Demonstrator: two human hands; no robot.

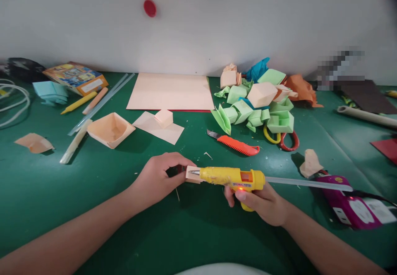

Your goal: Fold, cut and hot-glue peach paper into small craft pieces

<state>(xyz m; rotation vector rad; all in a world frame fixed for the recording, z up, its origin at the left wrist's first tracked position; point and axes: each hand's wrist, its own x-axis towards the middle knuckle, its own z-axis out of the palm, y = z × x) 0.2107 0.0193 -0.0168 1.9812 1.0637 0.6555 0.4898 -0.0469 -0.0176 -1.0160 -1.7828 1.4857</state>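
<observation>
My right hand (266, 204) is wrapped round the handle of a yellow hot glue gun (223, 176), whose red light glows. A long clear glue stick (310, 182) juts from its back end. The metal nozzle points left, over a small peach folded paper piece (192, 175). My left hand (164, 175) pinches that piece between thumb and fingers, and the gun hides part of it. Beyond my hands lie a small peach paper cube (163, 118) on a flat peach sheet (145, 123) and an open peach paper box (111, 130).
An orange box cutter (237, 144) lies beyond the gun, blade out. Scissors (290, 141) sit partly under a heap of folded green and peach paper (243, 111). A purple power strip (347, 204) is at right. Glue sticks (102, 103) and crayons (79, 102) lie at left.
</observation>
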